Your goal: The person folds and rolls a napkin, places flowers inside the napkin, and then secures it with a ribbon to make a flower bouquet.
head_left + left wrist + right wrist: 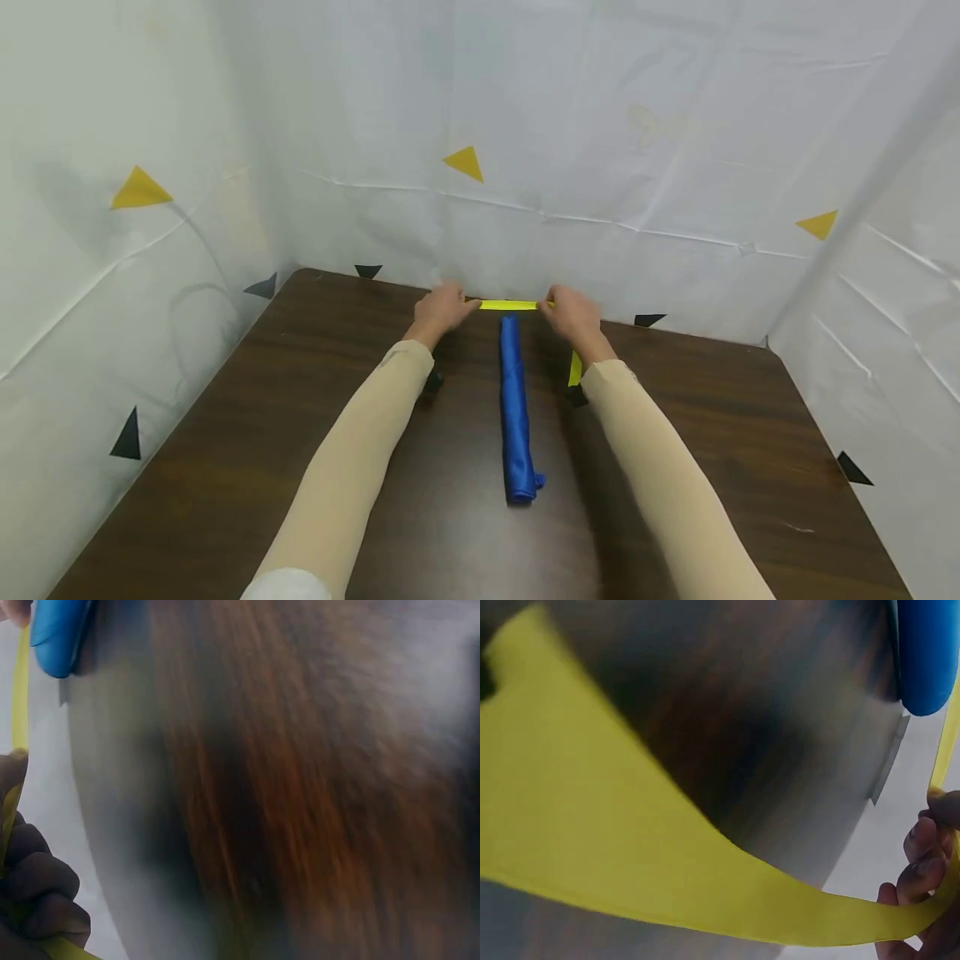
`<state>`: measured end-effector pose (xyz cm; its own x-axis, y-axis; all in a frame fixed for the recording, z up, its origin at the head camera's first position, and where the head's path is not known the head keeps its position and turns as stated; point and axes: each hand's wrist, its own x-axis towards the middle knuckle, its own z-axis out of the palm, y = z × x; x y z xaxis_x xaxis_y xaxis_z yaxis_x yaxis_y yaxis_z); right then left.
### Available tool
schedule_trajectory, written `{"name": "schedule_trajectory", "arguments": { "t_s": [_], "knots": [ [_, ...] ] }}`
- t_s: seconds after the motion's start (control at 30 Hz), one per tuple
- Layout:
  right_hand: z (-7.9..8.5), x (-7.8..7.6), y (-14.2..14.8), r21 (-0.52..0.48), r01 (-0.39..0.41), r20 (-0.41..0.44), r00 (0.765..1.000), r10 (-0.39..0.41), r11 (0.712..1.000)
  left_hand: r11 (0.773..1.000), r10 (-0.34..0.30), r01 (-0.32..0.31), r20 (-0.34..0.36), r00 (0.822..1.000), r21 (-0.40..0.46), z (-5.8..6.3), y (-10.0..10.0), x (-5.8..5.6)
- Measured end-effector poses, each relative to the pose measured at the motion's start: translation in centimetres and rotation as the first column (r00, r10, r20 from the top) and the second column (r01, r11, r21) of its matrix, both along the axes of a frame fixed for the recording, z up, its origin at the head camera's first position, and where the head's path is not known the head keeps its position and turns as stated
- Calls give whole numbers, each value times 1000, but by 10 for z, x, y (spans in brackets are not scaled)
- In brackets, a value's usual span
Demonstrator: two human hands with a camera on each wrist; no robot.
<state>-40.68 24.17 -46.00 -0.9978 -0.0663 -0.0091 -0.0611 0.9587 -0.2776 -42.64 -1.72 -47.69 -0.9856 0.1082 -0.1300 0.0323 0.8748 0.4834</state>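
Observation:
A yellow ribbon is stretched level between my two hands near the far edge of the table. My left hand pinches one part of it, with curled fingers visible in the left wrist view. My right hand pinches the other side, and a loose length of ribbon trails from it toward the wrist. Between my forearms lies a rolled blue cloth, lengthwise on the table. Its far end sits just on my side of the taut ribbon, and a small bit sticks out near its close end.
The dark wooden table has white sheeting behind it and on both sides. Yellow and black triangles mark the sheeting. A dark patch shows on the table beside my right forearm, another dark thing beside the left.

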Motion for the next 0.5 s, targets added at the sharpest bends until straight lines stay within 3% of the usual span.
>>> {"name": "schedule_trajectory", "arguments": {
  "t_s": [0.2, 0.5],
  "knots": [
    [-1, -2, -4, -14, 69, 10, 998, -69, 998, 998, 29, -32, -66, 997, -56, -3, 9, 8],
    [-10, -1, -3, -1, 72, 46, 996, -72, 997, 994, 82, -89, -94, 992, -66, -11, 19, 9]
  ]
}}
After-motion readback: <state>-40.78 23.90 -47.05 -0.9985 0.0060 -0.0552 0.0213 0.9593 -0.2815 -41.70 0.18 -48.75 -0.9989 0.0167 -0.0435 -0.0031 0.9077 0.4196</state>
